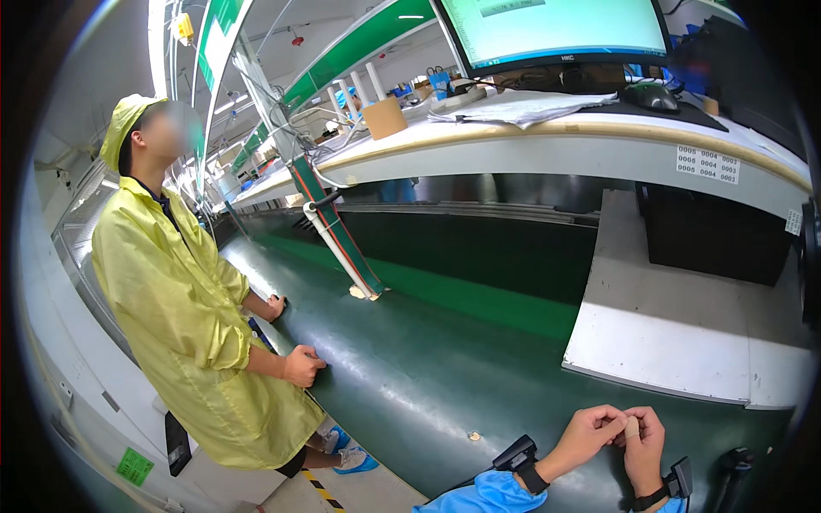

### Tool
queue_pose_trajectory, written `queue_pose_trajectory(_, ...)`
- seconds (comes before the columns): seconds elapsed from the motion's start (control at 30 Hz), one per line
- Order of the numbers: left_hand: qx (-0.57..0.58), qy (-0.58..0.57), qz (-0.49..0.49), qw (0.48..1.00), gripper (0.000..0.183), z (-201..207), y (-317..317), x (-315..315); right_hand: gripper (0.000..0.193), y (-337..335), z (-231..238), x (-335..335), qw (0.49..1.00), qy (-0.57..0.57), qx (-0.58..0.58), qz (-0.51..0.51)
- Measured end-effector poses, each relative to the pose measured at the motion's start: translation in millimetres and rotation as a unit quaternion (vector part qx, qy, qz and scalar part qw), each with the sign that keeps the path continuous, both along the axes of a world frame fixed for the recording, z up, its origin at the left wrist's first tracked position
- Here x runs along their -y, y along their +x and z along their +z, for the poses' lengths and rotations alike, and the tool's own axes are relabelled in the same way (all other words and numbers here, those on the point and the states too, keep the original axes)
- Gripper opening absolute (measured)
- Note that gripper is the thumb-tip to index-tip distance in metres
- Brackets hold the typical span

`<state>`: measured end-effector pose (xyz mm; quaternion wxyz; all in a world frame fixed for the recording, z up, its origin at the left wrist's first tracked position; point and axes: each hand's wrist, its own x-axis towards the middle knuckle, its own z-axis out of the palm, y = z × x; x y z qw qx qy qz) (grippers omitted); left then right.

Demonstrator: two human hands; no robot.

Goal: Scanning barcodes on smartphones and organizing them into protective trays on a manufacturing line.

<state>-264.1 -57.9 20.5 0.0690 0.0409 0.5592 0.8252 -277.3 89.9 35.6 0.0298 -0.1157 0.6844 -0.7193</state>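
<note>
My left hand (pixel 585 438) and my right hand (pixel 646 442) meet above the green work surface (pixel 428 350), near its front edge at the lower right. Their fingertips touch, with thumbs and fingers drawn together. Anything pinched between them is too small or hidden to make out. The right thumb carries a pale beige covering (pixel 632 427), like a finger cot or plaster. Black bands with small black boxes circle both wrists, below them light blue sleeves (pixel 492 494).
A co-worker in a yellow coat and cap (pixel 180 282) stands at the left, hands on the bench edge. A white panel (pixel 650 316) lies right of centre. Above are a shelf (pixel 479 158), monitor (pixel 556 34), mouse (pixel 650 96) and papers (pixel 530 107). A post (pixel 342 248) rises mid-bench.
</note>
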Motion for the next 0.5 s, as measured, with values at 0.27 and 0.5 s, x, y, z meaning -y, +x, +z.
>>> queue_pose_trajectory(0.27, -0.014, 0.002, 0.004, 1.000, 0.016, -8.5, 0.8, -4.7, 0.011, -0.1, 0.2, -2.1, 1.000, -0.020, 0.023, 0.002)
queue_pose_trajectory(0.5, -0.020, 0.023, 0.015, 0.999, 0.018, 0.6, 4.3, -9.4, 0.010, -2.7, -9.5, -5.2, 1.000, -0.025, 0.015, 0.010)
